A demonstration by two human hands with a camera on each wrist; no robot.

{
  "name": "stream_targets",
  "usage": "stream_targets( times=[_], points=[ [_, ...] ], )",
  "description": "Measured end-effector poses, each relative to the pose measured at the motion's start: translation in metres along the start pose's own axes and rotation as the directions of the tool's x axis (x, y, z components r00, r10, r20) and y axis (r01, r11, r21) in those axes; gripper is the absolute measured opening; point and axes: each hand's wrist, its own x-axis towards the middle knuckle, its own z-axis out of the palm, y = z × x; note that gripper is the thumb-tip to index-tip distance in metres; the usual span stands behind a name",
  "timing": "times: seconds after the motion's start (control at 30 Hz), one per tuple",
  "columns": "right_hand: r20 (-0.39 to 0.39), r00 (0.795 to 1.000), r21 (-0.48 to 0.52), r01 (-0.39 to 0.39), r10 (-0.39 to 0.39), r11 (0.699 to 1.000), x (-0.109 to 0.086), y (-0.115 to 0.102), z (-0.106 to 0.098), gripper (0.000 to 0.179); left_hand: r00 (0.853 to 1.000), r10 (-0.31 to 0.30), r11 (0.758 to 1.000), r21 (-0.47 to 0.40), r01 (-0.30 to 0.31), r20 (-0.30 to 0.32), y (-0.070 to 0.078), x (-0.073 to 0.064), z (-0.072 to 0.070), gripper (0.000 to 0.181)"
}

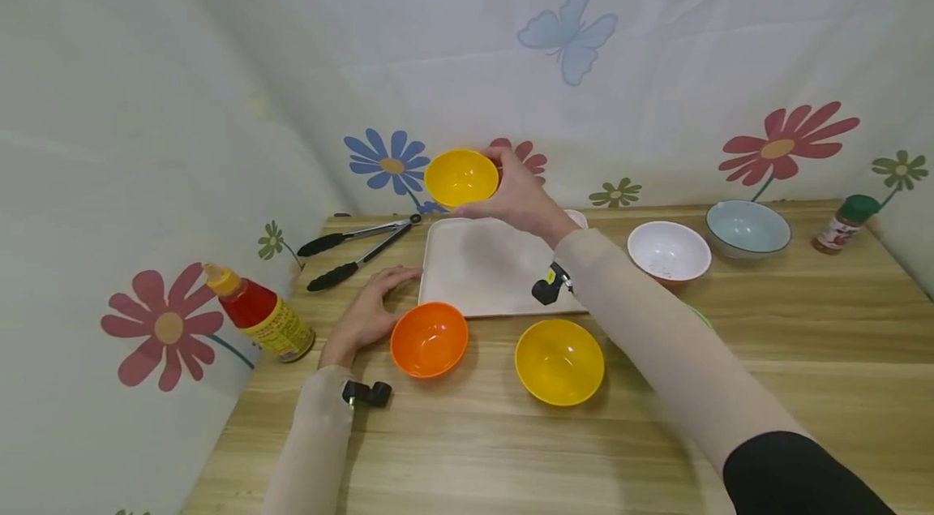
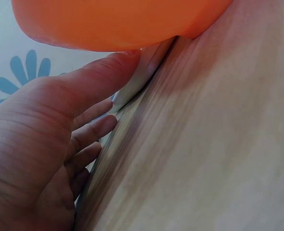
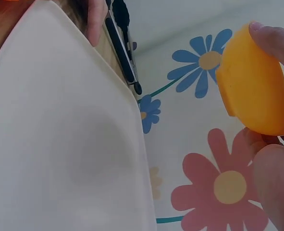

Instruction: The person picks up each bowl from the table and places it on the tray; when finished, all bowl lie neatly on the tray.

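Raised above the back left part of a white tray (image 1: 489,276), a small yellow bowl (image 1: 461,178) is gripped at its side by my right hand (image 1: 516,195). In the right wrist view, the thumb lies at one edge of that bowl (image 3: 257,86) and fingers at the other. My left hand (image 1: 367,314) rests on the table by the tray's left edge, fingers loosely extended. Its thumb is at the side of an orange bowl (image 1: 429,341); whether they touch is unclear. Another yellow bowl (image 1: 559,362) stands in front of the tray.
Black-handled tongs (image 1: 334,278) and a red sauce bottle (image 1: 273,327) with a yellow cap are at left. A white bowl (image 1: 669,250), a pale blue bowl (image 1: 747,229) and a green-lidded jar (image 1: 846,223) stand at right. My right forearm mostly hides a green-rimmed item (image 1: 701,315).
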Motion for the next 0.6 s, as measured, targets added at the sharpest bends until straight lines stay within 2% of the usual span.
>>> stream_targets(
  times=[0.2, 0.3, 0.5, 0.6],
  points=[
    [0.015, 1.000, -0.002, 0.006, -0.006, 1.000, 0.007, 0.010, 0.010, 0.098, 1.000, -0.025, 1.000, 0.008, 0.025, 0.005, 0.002, -0.002, -0.001, 0.080],
    [0.013, 1.000, -0.019, -0.026, 0.026, 0.999, 0.010, 0.013, 0.014, 0.100, 0.999, -0.036, 0.999, 0.017, 0.036, 0.007, 0.003, -0.002, -0.001, 0.080],
    [0.023, 0.990, -0.093, -0.139, 0.142, 0.986, 0.013, 0.024, 0.021, 0.105, 0.999, -0.045, 0.998, 0.034, 0.045, 0.007, 0.006, -0.002, -0.001, 0.082],
    [0.036, 0.985, -0.117, -0.162, 0.167, 0.980, 0.015, 0.029, 0.025, 0.106, 0.999, -0.039, 0.998, 0.047, 0.038, 0.007, 0.004, -0.001, 0.000, 0.082]
  ],
)
